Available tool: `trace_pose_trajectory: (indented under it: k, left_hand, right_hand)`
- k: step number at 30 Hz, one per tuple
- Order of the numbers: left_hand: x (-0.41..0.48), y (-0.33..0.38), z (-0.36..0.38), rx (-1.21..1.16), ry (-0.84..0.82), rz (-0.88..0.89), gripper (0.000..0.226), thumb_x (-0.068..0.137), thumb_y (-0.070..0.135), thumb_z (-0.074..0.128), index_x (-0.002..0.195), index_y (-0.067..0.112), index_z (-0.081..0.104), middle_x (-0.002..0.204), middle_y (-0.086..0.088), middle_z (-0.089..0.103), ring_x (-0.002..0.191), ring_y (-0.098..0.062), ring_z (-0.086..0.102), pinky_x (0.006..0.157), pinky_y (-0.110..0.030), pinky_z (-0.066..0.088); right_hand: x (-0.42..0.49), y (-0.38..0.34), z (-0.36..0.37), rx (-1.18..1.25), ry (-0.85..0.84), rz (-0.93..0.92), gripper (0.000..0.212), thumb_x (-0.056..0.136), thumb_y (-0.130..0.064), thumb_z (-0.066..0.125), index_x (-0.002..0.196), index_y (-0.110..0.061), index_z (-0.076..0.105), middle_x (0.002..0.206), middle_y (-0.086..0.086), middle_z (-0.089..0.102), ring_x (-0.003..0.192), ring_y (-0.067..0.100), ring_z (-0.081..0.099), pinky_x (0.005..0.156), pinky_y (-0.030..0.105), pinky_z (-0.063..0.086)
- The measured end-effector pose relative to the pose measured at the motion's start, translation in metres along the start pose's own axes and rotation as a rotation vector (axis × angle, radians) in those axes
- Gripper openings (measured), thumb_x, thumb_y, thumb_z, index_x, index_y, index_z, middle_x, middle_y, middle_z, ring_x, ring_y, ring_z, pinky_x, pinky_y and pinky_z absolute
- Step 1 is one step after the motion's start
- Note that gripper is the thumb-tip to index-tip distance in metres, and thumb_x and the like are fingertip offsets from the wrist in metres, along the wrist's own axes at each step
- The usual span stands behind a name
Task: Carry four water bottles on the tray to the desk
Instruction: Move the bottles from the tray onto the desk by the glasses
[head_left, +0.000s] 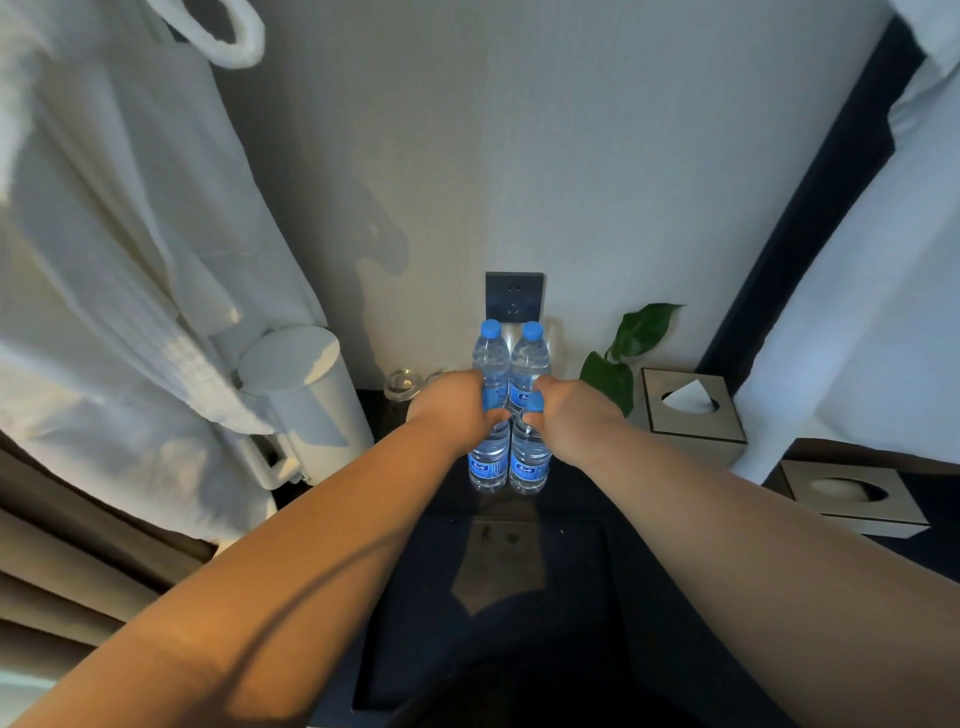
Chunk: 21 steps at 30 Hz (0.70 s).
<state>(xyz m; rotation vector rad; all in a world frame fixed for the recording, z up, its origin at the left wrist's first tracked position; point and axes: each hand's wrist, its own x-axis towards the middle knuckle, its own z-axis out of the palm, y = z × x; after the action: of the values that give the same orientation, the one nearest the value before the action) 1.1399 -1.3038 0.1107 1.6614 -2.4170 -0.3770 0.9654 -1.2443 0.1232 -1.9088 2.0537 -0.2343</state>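
The left hand (457, 410) and right hand (566, 415) each close around clear plastic water bottles with blue caps and labels (491, 364): four in all, two rear, two front, upright on the dark tabletop (597, 493). Two beige tissue boxes (691, 410) stand right.

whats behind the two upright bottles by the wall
A dark wall socket sits on the wall right behind the back bottles. Its lower edge and the wall below are covered by them.

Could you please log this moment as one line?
left hand: grips near bottles | right hand: grips near bottles | bottles: upright, four | surface: dark desk
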Motion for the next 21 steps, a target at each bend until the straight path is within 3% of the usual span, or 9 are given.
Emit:
trace_pose_trajectory:
  k: [4, 10, 21]
  left_hand:
    - [0.0015, 0.0048, -0.0009, 0.04, -0.026, 0.005, 0.03, 0.093, 0.043, 0.07, 0.109, 0.019, 0.065, 0.099, -0.004, 0.067, 0.087, -0.023, 0.062, 0.074, -0.038, 0.053]
    - [0.003, 0.0015, -0.0011, -0.001, -0.051, 0.044, 0.028, 0.094, 0.033, 0.07, 0.119, 0.021, 0.066, 0.106, -0.005, 0.062, 0.094, -0.025, 0.061, 0.075, -0.035, 0.047]
    - [0.0048, -0.0016, -0.0009, -0.057, -0.105, 0.086, 0.036, 0.094, 0.017, 0.067, 0.129, 0.025, 0.063, 0.117, -0.007, 0.055, 0.101, -0.026, 0.057, 0.082, -0.033, 0.043]
  right_hand:
    - [-0.001, 0.0016, -0.0002, 0.002, 0.002, -0.022, 0.036, 0.105, -0.035, 0.061, 0.134, -0.016, 0.056, 0.114, 0.012, 0.068, 0.097, 0.027, 0.066, 0.083, 0.042, 0.058]
    - [0.0006, 0.0023, -0.0008, 0.034, -0.011, -0.013, 0.048, 0.106, -0.035, 0.061, 0.149, -0.017, 0.05, 0.126, 0.014, 0.067, 0.108, 0.029, 0.065, 0.087, 0.039, 0.056]
    - [-0.0006, 0.0021, -0.0002, 0.044, -0.019, -0.017, 0.044, 0.106, -0.033, 0.061, 0.147, -0.017, 0.052, 0.123, 0.014, 0.067, 0.108, 0.029, 0.065, 0.091, 0.043, 0.057]
